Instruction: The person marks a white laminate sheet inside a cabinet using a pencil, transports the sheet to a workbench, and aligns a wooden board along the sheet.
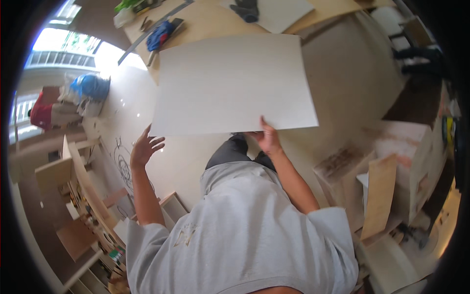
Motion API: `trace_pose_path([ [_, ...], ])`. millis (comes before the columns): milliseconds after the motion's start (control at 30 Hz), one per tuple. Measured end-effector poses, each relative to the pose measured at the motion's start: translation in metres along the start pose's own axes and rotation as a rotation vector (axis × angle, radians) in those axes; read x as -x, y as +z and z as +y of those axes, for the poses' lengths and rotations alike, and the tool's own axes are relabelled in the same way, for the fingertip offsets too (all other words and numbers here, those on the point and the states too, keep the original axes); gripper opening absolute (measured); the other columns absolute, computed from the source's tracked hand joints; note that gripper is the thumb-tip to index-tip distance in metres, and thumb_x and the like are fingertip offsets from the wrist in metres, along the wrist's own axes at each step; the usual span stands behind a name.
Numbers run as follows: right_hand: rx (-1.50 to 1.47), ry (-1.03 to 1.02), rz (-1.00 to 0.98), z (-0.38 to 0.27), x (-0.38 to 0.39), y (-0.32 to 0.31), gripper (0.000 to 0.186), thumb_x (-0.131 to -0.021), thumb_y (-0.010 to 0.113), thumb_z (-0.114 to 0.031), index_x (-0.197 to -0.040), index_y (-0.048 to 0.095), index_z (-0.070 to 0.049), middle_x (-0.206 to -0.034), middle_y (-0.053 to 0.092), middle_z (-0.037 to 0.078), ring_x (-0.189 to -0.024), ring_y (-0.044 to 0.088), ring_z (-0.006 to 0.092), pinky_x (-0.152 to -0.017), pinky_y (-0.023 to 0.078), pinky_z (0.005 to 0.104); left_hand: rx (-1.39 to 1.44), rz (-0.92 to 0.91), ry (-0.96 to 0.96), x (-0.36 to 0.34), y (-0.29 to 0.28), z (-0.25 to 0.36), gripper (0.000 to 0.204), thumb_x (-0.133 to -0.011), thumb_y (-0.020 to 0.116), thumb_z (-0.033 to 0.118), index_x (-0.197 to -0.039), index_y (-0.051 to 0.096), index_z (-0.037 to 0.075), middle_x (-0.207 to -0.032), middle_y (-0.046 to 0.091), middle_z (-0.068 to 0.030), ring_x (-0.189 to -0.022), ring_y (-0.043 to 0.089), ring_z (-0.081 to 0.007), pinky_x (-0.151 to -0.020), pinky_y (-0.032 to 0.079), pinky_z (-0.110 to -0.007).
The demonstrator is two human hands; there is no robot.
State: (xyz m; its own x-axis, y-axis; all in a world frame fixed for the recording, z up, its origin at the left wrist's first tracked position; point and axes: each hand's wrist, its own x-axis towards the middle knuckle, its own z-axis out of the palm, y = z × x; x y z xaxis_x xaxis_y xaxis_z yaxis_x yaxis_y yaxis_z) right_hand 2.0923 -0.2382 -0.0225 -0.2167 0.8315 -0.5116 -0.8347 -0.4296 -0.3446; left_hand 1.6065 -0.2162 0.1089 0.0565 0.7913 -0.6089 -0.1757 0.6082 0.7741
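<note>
A large white panel (230, 83) is in front of me, its far side over the light wooden workbench (328, 14). My right hand (268, 137) grips the panel's near edge right of centre, thumb on top. My left hand (146, 147) is open beside the near left corner, fingers spread; I cannot tell whether a fingertip touches it. On the bench lie a blue and red tool (159, 34), a long metal ruler (134, 44), dark gloves (247, 10) and another white board (281, 12).
Blue and white sacks (90, 87) sit by bright windows at the left, beside red cloth (41, 110). Cables (122, 166) lie on the tiled floor. Wooden shelving (88, 206) with small items stands lower left. Dusty cabinet boxes (406, 147) and a leaning plywood piece (379, 191) stand at the right.
</note>
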Motion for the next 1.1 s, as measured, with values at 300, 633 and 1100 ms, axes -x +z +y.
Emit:
trace_pose_path([
  [300, -0.036, 0.017, 0.007, 0.065, 0.000, 0.031, 0.053, -0.105, 0.069, -0.043, -0.135, 0.061, 0.000, -0.132, 0.069, 0.013, -0.123, 0.068, 0.0257, -0.100, 0.064, 0.0460, 0.163, 0.120, -0.046, -0.050, -0.033, -0.011, 0.069, -0.113, 0.056, 0.037, -0.166, 0.031, 0.002, -0.166, 0.031, -0.0331, -0.136, 0.060, -0.0425, -0.110, 0.058, -0.049],
  [633, 0.191, -0.100, 0.114, 0.109, -0.007, 0.059, 0.072, -0.102, 0.069, -0.055, -0.130, 0.061, 0.010, -0.111, 0.076, 0.020, -0.102, 0.076, 0.0282, -0.091, 0.063, 0.0372, 0.085, 0.101, 0.173, -0.142, -0.089, 0.028, 0.055, -0.101, 0.049, 0.008, -0.153, 0.037, -0.003, -0.158, 0.039, -0.0325, -0.144, 0.046, -0.0534, -0.120, 0.045, -0.065],
  [1100, 1.263, -0.441, 0.154, 0.187, -0.035, 0.024, 0.021, -0.103, 0.073, -0.024, -0.106, 0.075, -0.003, -0.107, 0.075, 0.011, -0.082, 0.069, 0.0179, -0.075, 0.057, 0.0323, 0.057, 0.133, 0.268, -0.193, -0.082, 0.100, 0.040, -0.098, 0.064, -0.004, -0.138, 0.056, -0.007, -0.109, 0.071, -0.0116, -0.096, 0.070, -0.0182, -0.083, 0.059, -0.030],
])
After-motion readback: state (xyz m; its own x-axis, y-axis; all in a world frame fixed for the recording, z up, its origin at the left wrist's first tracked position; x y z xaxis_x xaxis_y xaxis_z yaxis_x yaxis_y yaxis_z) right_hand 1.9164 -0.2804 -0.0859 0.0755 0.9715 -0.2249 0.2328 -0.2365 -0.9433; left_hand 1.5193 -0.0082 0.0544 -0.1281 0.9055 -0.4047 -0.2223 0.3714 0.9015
